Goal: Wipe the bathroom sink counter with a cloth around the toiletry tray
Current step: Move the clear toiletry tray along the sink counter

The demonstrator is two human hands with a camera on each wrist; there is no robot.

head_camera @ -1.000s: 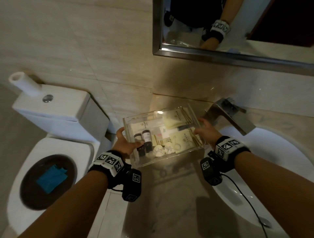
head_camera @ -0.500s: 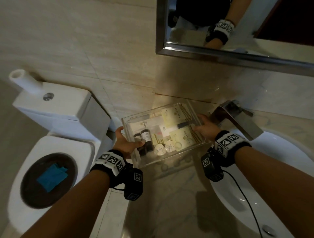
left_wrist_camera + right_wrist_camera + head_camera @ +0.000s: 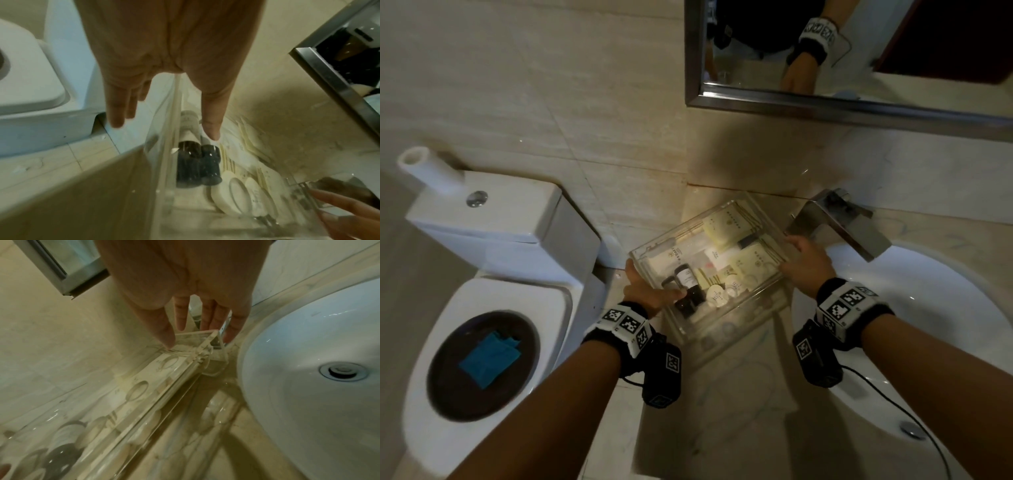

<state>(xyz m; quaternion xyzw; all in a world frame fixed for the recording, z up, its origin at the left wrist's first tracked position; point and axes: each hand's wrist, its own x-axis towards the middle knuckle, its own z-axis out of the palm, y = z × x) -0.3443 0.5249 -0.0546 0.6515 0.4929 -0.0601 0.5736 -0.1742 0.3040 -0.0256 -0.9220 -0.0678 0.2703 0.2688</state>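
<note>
A clear toiletry tray (image 3: 729, 320) with small bottles, round lids and sachets hangs tilted just above the beige counter (image 3: 739, 394). My left hand (image 3: 643, 291) pinches its left wall (image 3: 164, 178), thumb inside by the dark bottles (image 3: 197, 165) and fingers outside; in the wrist view that hand (image 3: 164, 128) straddles the wall. My right hand (image 3: 804, 263) pinches the right end near the faucet (image 3: 839, 222), and up close the hand (image 3: 199, 337) has its thumb in the tray (image 3: 179, 382). A blue cloth (image 3: 489, 359) lies folded on the dark toilet lid, far from both hands.
The white sink basin (image 3: 928, 325) fills the right side, its drain (image 3: 343, 371) below my right wrist. The toilet tank (image 3: 500, 219) stands close to the counter's left edge, with a paper roll (image 3: 424, 168) on it. A mirror (image 3: 859, 51) hangs above the tiled wall.
Both hands keep their hold on the tray. It has shifted slightly toward the wall and turned a little, its left end now lower.
</note>
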